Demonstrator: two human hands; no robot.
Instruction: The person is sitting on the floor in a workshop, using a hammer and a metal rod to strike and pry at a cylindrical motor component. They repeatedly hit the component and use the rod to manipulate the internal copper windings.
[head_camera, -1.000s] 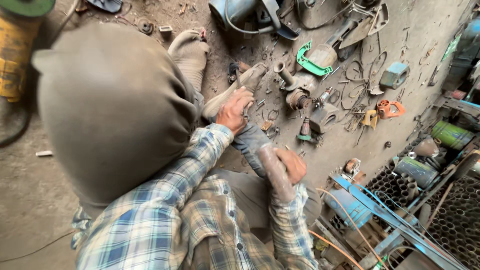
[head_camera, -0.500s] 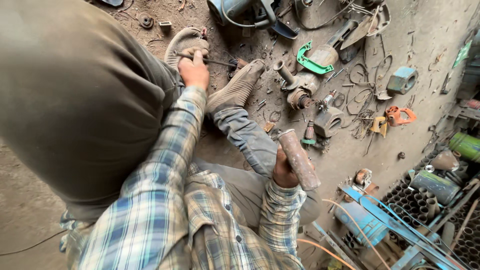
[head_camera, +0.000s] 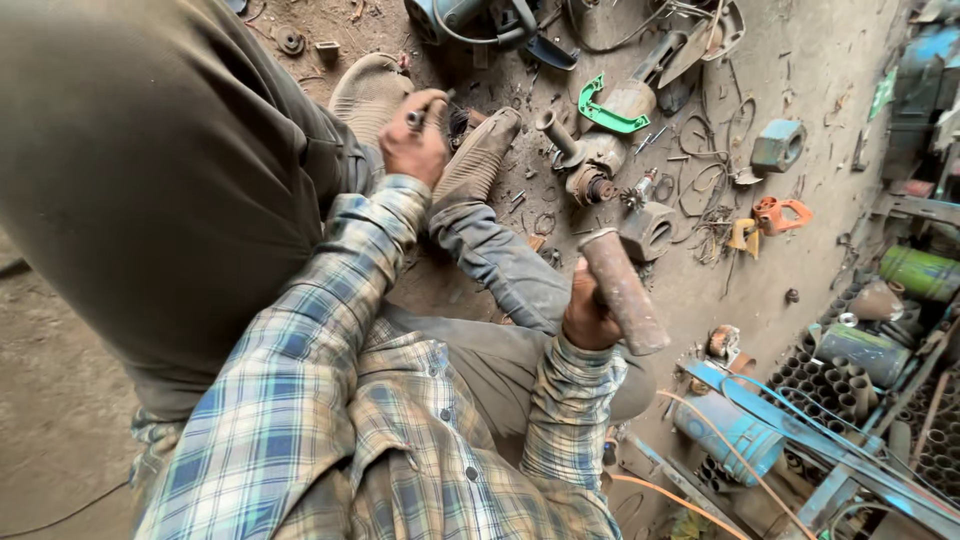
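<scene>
My left hand (head_camera: 415, 140) is closed around a short metal rod (head_camera: 417, 118), held between my two dusty shoes (head_camera: 478, 155) on the dirt floor. My right hand (head_camera: 588, 322) grips the handle of a rusty hammer; its thick cylindrical head (head_camera: 622, 290) is lifted above my right knee. A small dark part lies by the rod's tip (head_camera: 462, 122), partly hidden. Both sleeves are blue and yellow plaid.
My bent left leg (head_camera: 150, 180) in brown trousers fills the left side. Motor parts (head_camera: 590, 170), a green bracket (head_camera: 610, 118), wire loops (head_camera: 700, 190) and an orange piece (head_camera: 780, 213) litter the floor ahead. Blue metal frames (head_camera: 800, 430) and stacked tubes (head_camera: 830, 385) stand at lower right.
My left hand has moved from my right shin to the spot between my shoes, now holding the rod. My right hand has brought the hammer up beside my knee.
</scene>
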